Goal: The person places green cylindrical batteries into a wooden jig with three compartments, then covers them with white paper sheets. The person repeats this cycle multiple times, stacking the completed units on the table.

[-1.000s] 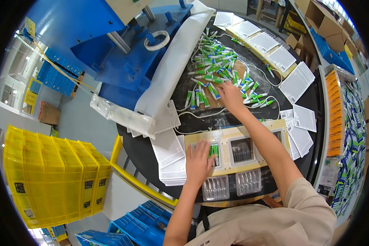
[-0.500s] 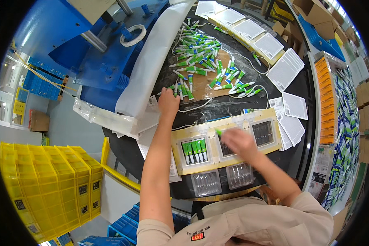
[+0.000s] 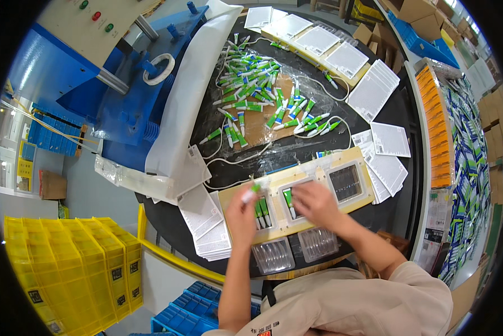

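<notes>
My left hand (image 3: pixel 241 218) is closed on a small green-and-white tube (image 3: pixel 251 194) above the left opening of a pale yellow three-window frame (image 3: pixel 229 197). Several tubes (image 3: pixel 262 211) lie side by side in that left opening, partly hidden by the hand. In the middle opening one green tube (image 3: pixel 288 203) rests at the left side. My right hand (image 3: pixel 317 205) reaches over this opening beside that tube, fingers bent together; whatever they may hold is hidden. The right opening holds a clear tray (image 3: pixel 346 183) without tubes.
A loose pile of tubes (image 3: pixel 251 78) covers the far table. Two clear blister trays (image 3: pixel 273 256) lie at the frame's near edge. White printed cards (image 3: pixel 209 227) are stacked left and right. A blue press (image 3: pixel 123 120) stands at left, yellow crates (image 3: pixel 67 269) below it.
My left hand has come back from the tube pile to the frame, bringing a tube. A tube now shows in the middle opening, where my right hand works. The view has shifted slightly.
</notes>
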The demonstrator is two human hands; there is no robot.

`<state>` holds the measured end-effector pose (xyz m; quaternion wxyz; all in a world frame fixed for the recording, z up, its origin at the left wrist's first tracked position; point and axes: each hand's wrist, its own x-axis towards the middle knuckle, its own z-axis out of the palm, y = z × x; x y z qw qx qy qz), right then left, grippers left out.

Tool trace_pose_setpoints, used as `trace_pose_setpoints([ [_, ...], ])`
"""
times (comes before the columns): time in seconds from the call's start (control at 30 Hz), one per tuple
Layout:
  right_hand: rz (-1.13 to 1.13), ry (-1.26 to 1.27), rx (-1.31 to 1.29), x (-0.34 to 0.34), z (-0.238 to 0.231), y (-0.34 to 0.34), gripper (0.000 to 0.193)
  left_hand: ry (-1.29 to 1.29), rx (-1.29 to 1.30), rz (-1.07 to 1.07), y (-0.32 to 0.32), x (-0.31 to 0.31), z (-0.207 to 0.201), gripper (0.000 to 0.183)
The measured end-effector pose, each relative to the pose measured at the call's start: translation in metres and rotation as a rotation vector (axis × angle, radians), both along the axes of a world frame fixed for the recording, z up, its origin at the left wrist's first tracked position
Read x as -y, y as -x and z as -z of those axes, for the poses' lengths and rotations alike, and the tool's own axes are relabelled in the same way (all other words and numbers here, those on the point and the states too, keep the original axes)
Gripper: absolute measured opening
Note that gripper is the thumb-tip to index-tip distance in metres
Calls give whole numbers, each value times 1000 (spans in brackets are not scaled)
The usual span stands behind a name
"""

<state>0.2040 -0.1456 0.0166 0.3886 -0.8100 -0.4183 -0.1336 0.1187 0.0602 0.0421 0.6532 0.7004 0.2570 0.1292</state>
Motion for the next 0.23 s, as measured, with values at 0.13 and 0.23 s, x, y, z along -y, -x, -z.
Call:
trace_pose_setpoints([
  [0.13, 225, 128, 116, -39, 17, -130, 19, -481, 211, 136, 23, 62, -2, 33],
  [0.23, 70, 537, -196, -67, 33, -194, 29, -631, 277, 291, 26, 80, 11, 37],
])
